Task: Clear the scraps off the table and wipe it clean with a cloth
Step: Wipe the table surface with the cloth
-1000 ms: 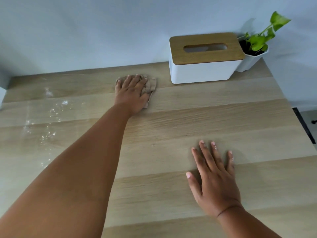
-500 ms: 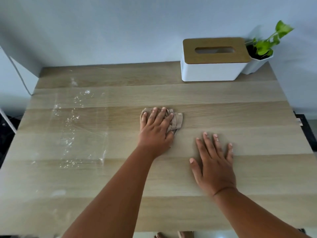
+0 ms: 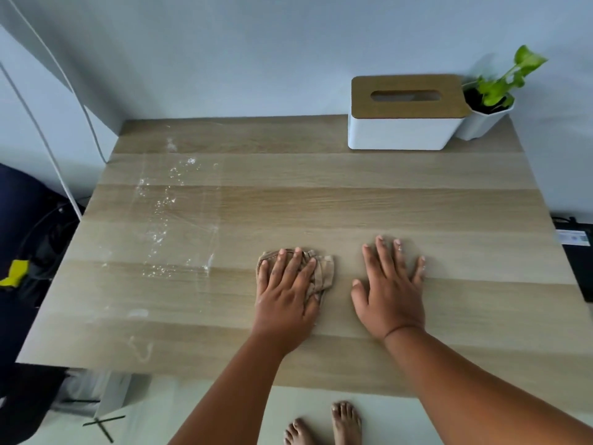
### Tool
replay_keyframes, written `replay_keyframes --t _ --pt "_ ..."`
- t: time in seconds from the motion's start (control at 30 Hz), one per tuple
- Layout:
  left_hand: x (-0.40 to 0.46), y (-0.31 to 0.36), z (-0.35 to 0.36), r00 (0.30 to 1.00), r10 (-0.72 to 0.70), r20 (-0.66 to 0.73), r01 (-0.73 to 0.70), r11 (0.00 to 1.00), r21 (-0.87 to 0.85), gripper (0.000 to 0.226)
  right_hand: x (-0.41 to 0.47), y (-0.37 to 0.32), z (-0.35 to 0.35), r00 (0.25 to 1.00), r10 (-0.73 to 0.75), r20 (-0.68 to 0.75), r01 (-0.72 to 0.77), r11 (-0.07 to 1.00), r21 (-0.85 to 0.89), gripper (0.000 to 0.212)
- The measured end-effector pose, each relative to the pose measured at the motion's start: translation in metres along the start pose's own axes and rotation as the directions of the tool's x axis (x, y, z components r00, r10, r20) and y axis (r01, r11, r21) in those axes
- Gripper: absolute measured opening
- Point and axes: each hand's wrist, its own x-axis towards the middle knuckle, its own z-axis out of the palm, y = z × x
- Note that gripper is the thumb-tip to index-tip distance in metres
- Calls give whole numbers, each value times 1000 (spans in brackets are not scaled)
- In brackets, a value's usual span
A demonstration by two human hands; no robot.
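My left hand (image 3: 285, 293) lies flat on a crumpled beige cloth (image 3: 322, 271), pressing it onto the light wooden table (image 3: 353, 200) near the front middle. Most of the cloth is hidden under the palm and fingers; its right edge sticks out. My right hand (image 3: 390, 292) rests flat on the bare wood just to the right of the cloth, fingers spread, holding nothing. A wet, streaky patch with white specks (image 3: 173, 216) covers the left part of the tabletop, apart from both hands.
A white tissue box with a wooden lid (image 3: 404, 114) stands at the back right by the wall, a small potted plant (image 3: 491, 101) beside it. White cables (image 3: 48, 101) hang past the table's left edge. My bare feet (image 3: 324, 425) show below the front edge.
My left hand has dragged the cloth from the back of the table toward the front edge. My right hand has stayed flat in place, and the view has pulled back.
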Motion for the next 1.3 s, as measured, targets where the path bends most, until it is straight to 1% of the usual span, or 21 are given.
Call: replay_keyframes --t 0.17,0.23,0.33,0.47,0.57,0.67,0.73,0.87,1.03,1.17,1.3 --pt "-45 7 -3 999 -40 19 40 999 -14 64 -2 4 -3 1000 -17 -2 18 998 65 71" --pt "-60 9 -7 999 -47 19 47 999 -15 62 -6 4 -5 996 -84 -27 86 991 105 66" --pt "-78 11 -13 996 -76 48 76 997 0 61 -11 2 -7 969 -233 -83 243 962 129 57" --pt "-100 7 -21 985 -148 93 149 989 -7 60 -14 -1 -5 948 -276 -159 296 948 117 48" --pt "-117 -1 -24 978 -192 76 195 980 -27 59 -19 -17 -1 931 -313 -188 342 928 149 44" --pt "-130 -15 -26 975 -221 27 222 974 -40 59 -26 -51 5 918 -353 -179 383 907 174 41" --pt "-138 -30 -26 966 -256 26 257 966 -38 60 -28 -76 9 923 -349 -162 376 908 183 39" --pt "-151 -66 -32 937 -349 15 349 937 -22 62 -26 -120 15 956 -262 -130 286 933 221 43" --pt "-163 -115 -46 899 -439 10 439 898 -44 65 -15 -157 18 976 -185 -111 208 946 250 46" --pt "-160 -150 -56 886 -464 17 464 883 -73 67 -7 -171 23 986 -156 -57 164 970 180 56" --pt "-148 -168 -59 887 -461 9 461 887 -4 69 -6 -173 29 988 -153 -25 154 984 87 62"
